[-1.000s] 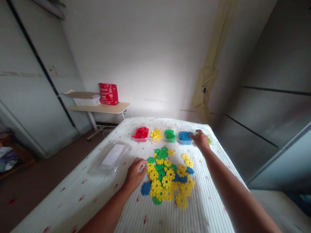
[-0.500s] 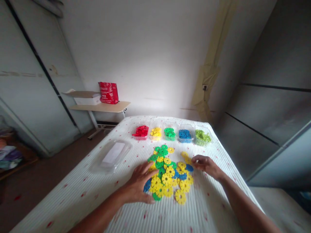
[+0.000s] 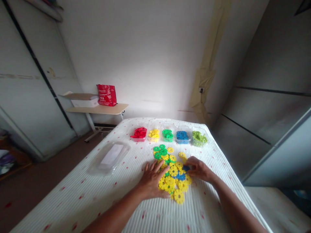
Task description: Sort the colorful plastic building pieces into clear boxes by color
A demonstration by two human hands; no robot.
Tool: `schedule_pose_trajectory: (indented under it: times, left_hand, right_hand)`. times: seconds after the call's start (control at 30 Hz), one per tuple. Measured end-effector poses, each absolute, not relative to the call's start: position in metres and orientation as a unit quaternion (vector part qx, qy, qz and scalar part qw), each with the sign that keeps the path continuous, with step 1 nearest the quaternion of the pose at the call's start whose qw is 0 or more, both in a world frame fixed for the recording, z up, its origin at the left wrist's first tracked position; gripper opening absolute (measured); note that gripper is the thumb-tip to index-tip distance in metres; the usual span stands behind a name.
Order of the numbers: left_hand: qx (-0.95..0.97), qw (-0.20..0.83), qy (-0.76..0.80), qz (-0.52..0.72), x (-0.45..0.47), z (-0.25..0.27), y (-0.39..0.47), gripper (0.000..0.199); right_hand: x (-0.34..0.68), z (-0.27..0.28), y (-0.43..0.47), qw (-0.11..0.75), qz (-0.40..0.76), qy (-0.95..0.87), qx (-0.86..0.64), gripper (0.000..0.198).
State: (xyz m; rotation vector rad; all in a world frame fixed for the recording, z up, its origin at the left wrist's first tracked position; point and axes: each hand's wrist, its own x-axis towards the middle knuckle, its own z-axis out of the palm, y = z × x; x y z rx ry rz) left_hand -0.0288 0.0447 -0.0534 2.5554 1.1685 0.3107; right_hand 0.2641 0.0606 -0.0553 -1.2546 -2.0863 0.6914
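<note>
A loose heap of yellow, green and blue flower-shaped plastic discs (image 3: 169,183) lies on the white ribbed cover. My left hand (image 3: 153,181) is spread open against the heap's left side, palm down, hiding some discs beneath it. At the right edge, my right hand (image 3: 198,169) has bent fingers, thumb apart from the others, touching the heap beside a blue disc (image 3: 186,168). Neither hand visibly lifts a disc. One yellow disc (image 3: 179,196) rests at the near edge, and another yellow disc (image 3: 182,155) lies just beyond my right fingers.
Behind the heap stand clear tubs of red pieces (image 3: 140,133), yellow pieces (image 3: 154,133), green pieces (image 3: 167,134), blue pieces (image 3: 182,135) and light-green pieces (image 3: 199,137). A clear plastic lid (image 3: 107,170) with white paper (image 3: 112,154) lies left. A side table (image 3: 107,109) holds a red bag (image 3: 107,95).
My left hand has moved right, pushing the left side of the heap inward and covering more discs. My right hand has shifted slightly left and nearer, against the heap's right edge.
</note>
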Motion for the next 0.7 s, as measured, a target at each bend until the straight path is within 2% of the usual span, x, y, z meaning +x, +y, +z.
schedule_pose_trajectory:
  times: [0.17, 0.3, 0.53, 0.7]
  left_hand:
    - [0.880, 0.152, 0.409, 0.188, -0.034, -0.059, 0.043, 0.064]
    - [0.880, 0.138, 0.406, 0.204, -0.034, -0.061, 0.042, 0.055]
    - [0.889, 0.106, 0.389, 0.217, -0.032, -0.060, 0.040, 0.052]
    - [0.836, 0.128, 0.416, 0.335, -0.036, -0.068, 0.050, 0.038]
  right_hand:
    - [0.264, -0.060, 0.064, 0.344, 0.200, -0.697, -0.596, 0.026]
    - [0.257, -0.061, 0.072, 0.328, 0.142, -0.672, -0.649, 0.026]
    - [0.241, -0.057, 0.085, 0.191, 0.065, -0.676, -0.709, 0.018]
    - [0.248, -0.056, 0.090, 0.240, 0.143, -0.641, -0.715, 0.009]
